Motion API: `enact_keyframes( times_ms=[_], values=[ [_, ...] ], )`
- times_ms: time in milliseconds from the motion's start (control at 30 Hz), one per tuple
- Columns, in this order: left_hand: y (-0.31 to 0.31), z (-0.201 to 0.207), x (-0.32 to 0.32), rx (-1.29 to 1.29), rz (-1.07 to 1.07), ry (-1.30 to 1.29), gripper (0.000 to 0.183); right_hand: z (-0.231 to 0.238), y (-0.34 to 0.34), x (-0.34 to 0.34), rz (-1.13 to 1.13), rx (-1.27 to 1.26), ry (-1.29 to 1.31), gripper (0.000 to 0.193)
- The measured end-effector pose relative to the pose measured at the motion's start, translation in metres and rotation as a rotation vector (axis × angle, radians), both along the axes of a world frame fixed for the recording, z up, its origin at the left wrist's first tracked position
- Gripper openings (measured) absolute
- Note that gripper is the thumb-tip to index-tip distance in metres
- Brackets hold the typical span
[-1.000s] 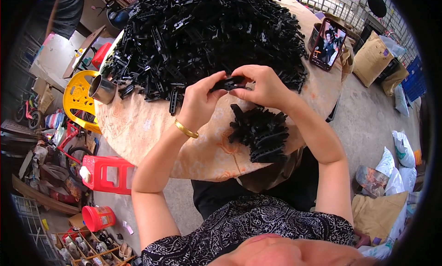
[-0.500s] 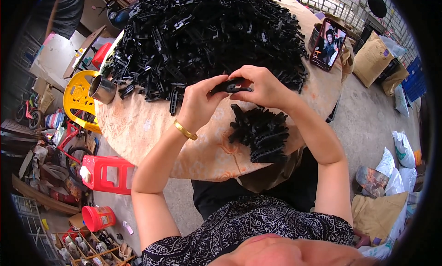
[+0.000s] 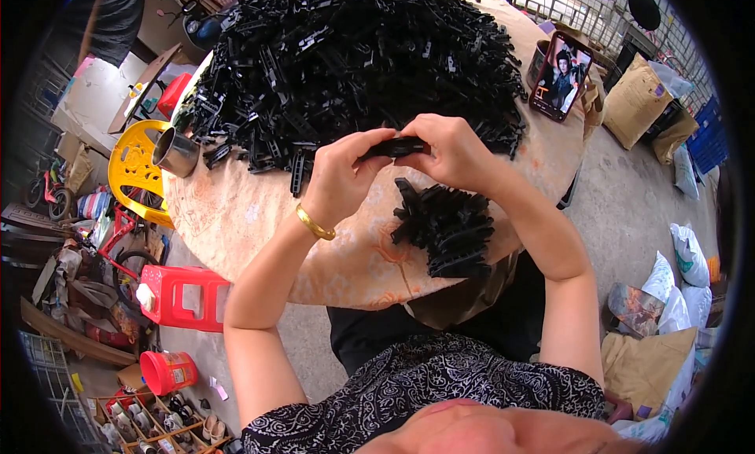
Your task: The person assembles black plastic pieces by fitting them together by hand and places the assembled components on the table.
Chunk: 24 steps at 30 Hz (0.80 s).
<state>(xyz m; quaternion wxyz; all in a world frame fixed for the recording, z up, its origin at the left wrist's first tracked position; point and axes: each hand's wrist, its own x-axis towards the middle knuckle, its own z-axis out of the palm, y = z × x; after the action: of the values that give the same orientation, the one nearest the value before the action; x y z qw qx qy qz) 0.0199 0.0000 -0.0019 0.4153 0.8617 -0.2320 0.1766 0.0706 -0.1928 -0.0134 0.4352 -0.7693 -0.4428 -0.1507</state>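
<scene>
Between them, my left hand [image 3: 342, 175] and my right hand [image 3: 448, 151] hold a narrow black plastic part [image 3: 395, 147], one at each end, above the table. The fingers of both hands are closed round it and hide its ends. Beyond my hands rises a large heap of similar black plastic parts [image 3: 346, 61]. Nearer to me, below my right hand, a small pile of the same parts [image 3: 448, 226] lies close to the table's edge. A gold bangle [image 3: 315, 223] circles my left wrist.
A patterned peach cloth covers the round table [image 3: 236, 226]. A metal cup [image 3: 174, 153] lies tilted at its left edge, by a yellow chair [image 3: 134, 163]. A phone [image 3: 561, 77] stands at the right. A red stool [image 3: 185, 297] and a red bucket [image 3: 167, 372] are on the floor.
My right hand has turned and its fingers have closed further over the black part, which now lies more level. My left hand has shifted only slightly.
</scene>
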Motion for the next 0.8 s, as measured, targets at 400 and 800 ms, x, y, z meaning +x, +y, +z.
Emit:
enact_keyframes(
  times_ms=[400,800],
  values=[
    [-0.006,-0.002,-0.005,0.223,-0.250,0.238,0.033,0.015,-0.047,0.034,-0.036,-0.092,0.284,0.014],
    [0.033,-0.019,0.037,0.614,0.281,-0.327,0.027,-0.010,-0.023,0.028,-0.258,-0.357,-0.249,0.015]
  ],
)
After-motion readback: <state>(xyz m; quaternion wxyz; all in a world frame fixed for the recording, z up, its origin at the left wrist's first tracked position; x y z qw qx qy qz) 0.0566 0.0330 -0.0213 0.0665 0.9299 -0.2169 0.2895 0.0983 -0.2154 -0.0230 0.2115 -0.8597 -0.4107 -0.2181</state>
